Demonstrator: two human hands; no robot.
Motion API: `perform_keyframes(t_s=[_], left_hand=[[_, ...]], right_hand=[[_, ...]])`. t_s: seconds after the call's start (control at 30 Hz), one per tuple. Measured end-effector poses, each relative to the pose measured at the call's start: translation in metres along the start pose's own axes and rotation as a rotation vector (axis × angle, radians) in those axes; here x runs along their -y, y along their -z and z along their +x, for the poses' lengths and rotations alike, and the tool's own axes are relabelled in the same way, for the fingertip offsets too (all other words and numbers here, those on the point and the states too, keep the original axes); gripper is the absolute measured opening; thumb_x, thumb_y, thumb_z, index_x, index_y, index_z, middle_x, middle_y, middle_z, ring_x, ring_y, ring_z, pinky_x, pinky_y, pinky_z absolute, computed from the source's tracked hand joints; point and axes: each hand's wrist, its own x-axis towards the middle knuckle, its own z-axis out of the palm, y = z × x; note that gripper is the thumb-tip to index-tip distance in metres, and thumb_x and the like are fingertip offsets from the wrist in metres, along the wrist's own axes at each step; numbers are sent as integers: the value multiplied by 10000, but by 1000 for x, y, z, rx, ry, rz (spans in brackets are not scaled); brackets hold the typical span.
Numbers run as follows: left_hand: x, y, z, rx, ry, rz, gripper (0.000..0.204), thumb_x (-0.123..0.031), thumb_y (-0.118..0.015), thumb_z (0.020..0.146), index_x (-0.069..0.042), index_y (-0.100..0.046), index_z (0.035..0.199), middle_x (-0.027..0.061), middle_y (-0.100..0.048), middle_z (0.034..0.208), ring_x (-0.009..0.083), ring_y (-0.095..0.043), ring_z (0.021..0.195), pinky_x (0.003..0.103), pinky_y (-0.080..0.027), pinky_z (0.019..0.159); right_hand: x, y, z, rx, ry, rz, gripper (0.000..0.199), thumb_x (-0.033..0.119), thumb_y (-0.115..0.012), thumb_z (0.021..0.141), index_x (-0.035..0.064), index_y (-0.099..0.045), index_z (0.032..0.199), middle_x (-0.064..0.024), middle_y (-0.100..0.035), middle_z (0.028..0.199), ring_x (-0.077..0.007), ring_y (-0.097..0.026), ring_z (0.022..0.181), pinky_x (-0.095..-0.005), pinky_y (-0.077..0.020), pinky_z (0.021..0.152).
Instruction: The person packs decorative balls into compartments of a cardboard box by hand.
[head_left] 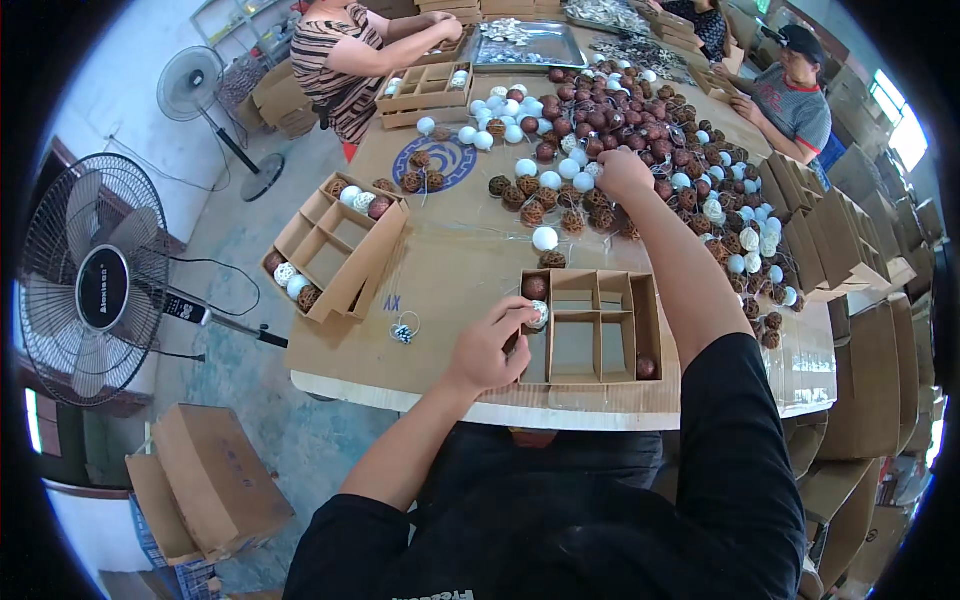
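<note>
In front of me stands a divided cardboard box (597,317), with a dark red ball (536,288) in its far left corner and another dark red ball (647,369) at its near right corner. My left hand (484,346) is at the box's left side, its fingers closed on a white woven ball (538,315) below the first red one. My right hand (626,177) reaches far into the heap, fingertips drawn together beside a white ball (594,170); what they hold is hidden. Dark red balls (625,118) and brown wicker balls (533,212) lie around it.
A second divided box (325,245), partly filled with balls, stands at the left. A small charm on a loop (403,332) lies near it. Metal trays (530,46) sit at the far end, where several people work. Fans (103,285) stand left; cardboard boxes (860,350) are stacked right.
</note>
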Motion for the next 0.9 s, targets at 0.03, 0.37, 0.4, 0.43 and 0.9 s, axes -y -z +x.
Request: perform_keyframes(t_s=[0.03, 0.37, 0.4, 0.43, 0.9], left_hand=[[0, 0, 1, 0, -11, 14, 334, -33, -650, 812, -77, -691, 1140, 79, -678, 1223, 280, -701, 820, 349, -571, 694], [-5, 2, 0, 0, 15, -22, 340, -32, -650, 815, -89, -686, 1148, 75, -668, 1196, 281, -693, 854, 349, -558, 707], [-8, 1, 0, 17, 38, -23, 344, -29, -648, 815, -87, -687, 1151, 77, -668, 1196, 281, -692, 857, 348, -559, 713], [-6, 0, 2, 34, 59, -21, 347, -26, -645, 814, -86, -688, 1153, 78, -668, 1196, 282, -692, 860, 346, -560, 718], [-2, 2, 12, 31, -3, -8, 336, 13, -636, 803, -50, -691, 1128, 108, -661, 1181, 283, -675, 928, 348, -550, 769]], right_hand=[[2, 1, 2, 3, 2, 2, 351, 286, -755, 863, 127, -754, 1176, -151, -641, 1315, -350, -645, 1212, -466, -563, 994], [-17, 50, -33, -44, 94, 326, 480, 369, -779, 784, 5, -633, 1060, -219, -730, 967, -400, -711, 929, -487, -559, 846], [-27, 56, -43, -53, 124, 349, 482, 373, -776, 788, 8, -630, 1068, -212, -730, 950, -401, -711, 913, -482, -560, 833], [-31, 62, -59, -82, 182, 330, 488, 369, -766, 815, 24, -632, 1133, -212, -726, 1009, -397, -707, 932, -487, -554, 836], [-8, 42, -327, -211, -122, 418, 390, 301, -800, 885, 125, -673, 1209, -93, -643, 890, -300, -696, 762, -411, -555, 637]])
